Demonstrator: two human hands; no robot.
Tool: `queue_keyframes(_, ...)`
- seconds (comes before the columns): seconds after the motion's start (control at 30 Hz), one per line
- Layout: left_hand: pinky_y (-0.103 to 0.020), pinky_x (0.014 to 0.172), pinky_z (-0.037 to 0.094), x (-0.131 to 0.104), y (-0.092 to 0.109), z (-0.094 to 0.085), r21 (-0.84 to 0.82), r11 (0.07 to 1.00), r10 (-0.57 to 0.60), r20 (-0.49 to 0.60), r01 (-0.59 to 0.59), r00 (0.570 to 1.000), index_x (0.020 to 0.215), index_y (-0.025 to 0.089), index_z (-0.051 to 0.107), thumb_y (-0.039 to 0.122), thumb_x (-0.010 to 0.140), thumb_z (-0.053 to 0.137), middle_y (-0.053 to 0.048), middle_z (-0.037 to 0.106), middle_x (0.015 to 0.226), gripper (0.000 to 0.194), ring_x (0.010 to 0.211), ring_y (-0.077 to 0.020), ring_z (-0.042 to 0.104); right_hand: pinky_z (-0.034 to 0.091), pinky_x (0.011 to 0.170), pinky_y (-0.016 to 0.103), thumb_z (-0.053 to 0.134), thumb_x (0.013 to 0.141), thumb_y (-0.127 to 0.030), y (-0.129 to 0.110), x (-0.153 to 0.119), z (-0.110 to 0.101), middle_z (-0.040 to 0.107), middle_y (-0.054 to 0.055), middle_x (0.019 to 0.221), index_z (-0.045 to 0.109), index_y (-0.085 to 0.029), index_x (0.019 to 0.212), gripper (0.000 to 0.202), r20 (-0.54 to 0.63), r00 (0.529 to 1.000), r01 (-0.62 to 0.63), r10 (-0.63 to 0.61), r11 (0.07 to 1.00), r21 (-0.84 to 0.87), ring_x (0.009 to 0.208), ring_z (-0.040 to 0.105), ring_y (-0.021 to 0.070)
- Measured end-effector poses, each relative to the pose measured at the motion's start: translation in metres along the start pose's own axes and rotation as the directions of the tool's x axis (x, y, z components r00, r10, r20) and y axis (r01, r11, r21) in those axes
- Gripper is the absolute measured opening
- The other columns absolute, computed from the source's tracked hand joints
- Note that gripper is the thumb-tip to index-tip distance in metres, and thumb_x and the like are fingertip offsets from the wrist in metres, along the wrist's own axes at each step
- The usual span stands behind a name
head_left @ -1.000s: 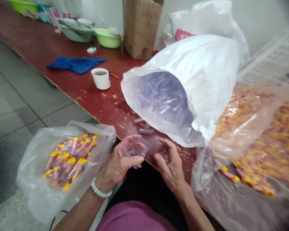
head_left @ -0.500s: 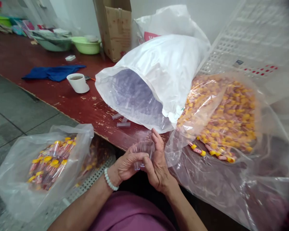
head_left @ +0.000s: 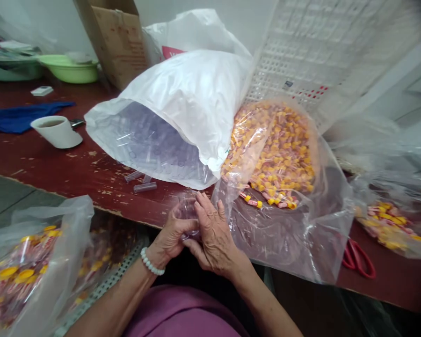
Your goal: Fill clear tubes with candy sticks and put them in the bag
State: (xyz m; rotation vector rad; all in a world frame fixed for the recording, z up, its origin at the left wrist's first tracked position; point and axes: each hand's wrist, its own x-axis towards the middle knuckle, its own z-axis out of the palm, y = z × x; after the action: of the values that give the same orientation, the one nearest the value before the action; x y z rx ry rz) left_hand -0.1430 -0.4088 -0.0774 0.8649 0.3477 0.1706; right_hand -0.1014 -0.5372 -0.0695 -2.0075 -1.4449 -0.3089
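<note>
My left hand (head_left: 169,238) is closed round a bunch of clear plastic tubes (head_left: 187,209), just past the table's front edge. My right hand (head_left: 213,234) lies against the right side of the bunch with its fingers stretched out; its palm side is hidden. Behind my hands a white sack (head_left: 182,89) lies on its side, its mouth facing me, with many similar clear tubes inside. Several loose tubes (head_left: 145,187) rest on the table by the mouth. To the right, a clear plastic bag (head_left: 284,234) contains many small yellow-capped tubes with pink and white contents.
On the red table (head_left: 101,173) stand a white cup (head_left: 61,135), a blue cloth (head_left: 21,117), green basins (head_left: 70,72) and a cardboard box (head_left: 121,44). Red-handled scissors (head_left: 359,257) lie at right. A white perforated crate (head_left: 301,51) leans behind. Another bag (head_left: 66,252) of yellow-capped tubes is at lower left.
The view has turned to the right, bringing the scissors and another bag into sight. My right hand has tilted over toward the tubes, its fingers now nearer my left hand.
</note>
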Motion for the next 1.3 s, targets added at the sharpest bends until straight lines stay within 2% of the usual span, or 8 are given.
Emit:
queue_keyframes(0.1,-0.018,0.046,0.045,0.003,-0.001,0.000,0.229,0.973,0.043,-0.062,-0.027,0.997,0.100,0.020,0.056,0.009,0.052,0.080,-0.001,0.067,0.086,0.054,0.063,-0.0123,0.061,0.030,0.108,0.048,0.049,0.087,-0.030,0.023,-0.012,-0.020,0.039,0.015,0.143,0.033,-0.016,0.138,0.055,-0.169,0.969,-0.185,0.181,0.983,-0.004,0.133,0.035,0.0248)
queue_keyframes(0.2,-0.018,0.047,0.046,0.002,0.002,-0.001,0.382,0.921,0.098,-0.028,-0.080,0.995,0.100,0.019,0.054,0.014,0.054,0.080,-0.001,0.066,0.084,0.053,0.063,-0.0126,0.061,0.039,0.100,0.044,0.044,0.089,-0.021,0.076,-0.033,-0.036,0.059,0.013,0.119,0.056,-0.017,0.117,0.031,-0.397,0.835,-0.471,0.382,0.868,-0.155,0.116,0.050,0.0231)
queue_keyframes(0.37,-0.028,0.070,0.053,0.002,0.001,-0.002,0.436,0.871,0.212,0.079,-0.225,0.974,0.098,0.018,0.052,0.013,0.056,0.077,-0.002,0.064,0.087,0.048,0.076,-0.0150,0.063,0.045,0.088,0.046,0.046,0.088,-0.023,0.141,-0.064,-0.040,0.066,0.013,0.095,0.067,-0.016,0.095,0.024,-0.274,0.825,-0.565,0.494,0.736,-0.373,0.100,0.057,0.0273)
queue_keyframes(0.53,-0.030,0.073,0.052,0.005,-0.005,-0.001,0.520,0.806,0.254,0.128,-0.283,0.959,0.097,0.018,0.050,0.013,0.058,0.074,-0.003,0.062,0.091,0.046,0.081,-0.0171,0.063,0.048,0.088,0.038,0.051,0.088,-0.027,0.089,-0.044,-0.045,0.064,0.010,0.106,0.057,-0.019,0.110,0.024,-0.384,0.835,-0.483,0.394,0.860,-0.167,0.101,0.059,0.0219)
queue_keyframes(0.67,-0.028,0.076,0.050,0.007,-0.008,0.000,0.656,0.661,0.298,0.214,-0.363,0.930,0.098,0.018,0.051,0.012,0.063,0.070,-0.003,0.062,0.092,0.040,0.083,-0.0163,0.063,0.050,0.085,0.033,0.048,0.089,-0.017,0.043,-0.020,-0.040,0.062,0.009,0.104,0.058,-0.021,0.107,0.020,-0.201,0.958,-0.224,0.206,0.972,-0.068,0.098,0.058,0.0189)
queue_keyframes(0.8,-0.026,0.074,0.048,0.007,-0.008,0.001,0.743,0.551,0.298,0.250,-0.380,0.921,0.097,0.018,0.053,0.015,0.065,0.068,-0.002,0.063,0.087,0.036,0.079,-0.0146,0.061,0.048,0.090,0.038,0.043,0.087,-0.007,0.037,-0.015,-0.035,0.059,0.012,0.114,0.052,-0.018,0.118,0.034,-0.043,0.997,-0.069,0.066,0.995,-0.073,0.106,0.055,0.0208)
queue_keyframes(1.13,-0.019,0.057,0.048,0.004,-0.007,0.001,0.564,0.818,0.089,0.078,-0.118,0.993,0.097,0.018,0.053,0.012,0.056,0.074,0.001,0.063,0.082,0.047,0.071,-0.0123,0.060,0.040,0.094,0.050,0.080,0.055,-0.045,0.029,-0.018,-0.019,0.047,0.016,0.125,0.045,-0.016,0.118,0.077,0.021,0.977,-0.207,0.210,0.974,-0.096,0.114,0.044,0.0321)
queue_keyframes(1.3,-0.014,0.036,0.032,0.005,-0.009,0.000,0.466,0.884,-0.037,0.011,0.027,0.999,0.098,0.020,0.053,0.010,0.051,0.076,0.002,0.063,0.081,0.053,0.059,-0.0096,0.056,0.041,0.086,0.042,0.077,0.059,-0.035,0.022,-0.011,-0.003,0.058,0.012,0.112,0.051,-0.017,0.105,0.055,-0.025,0.975,-0.223,0.222,0.967,-0.124,0.101,0.052,0.0271)
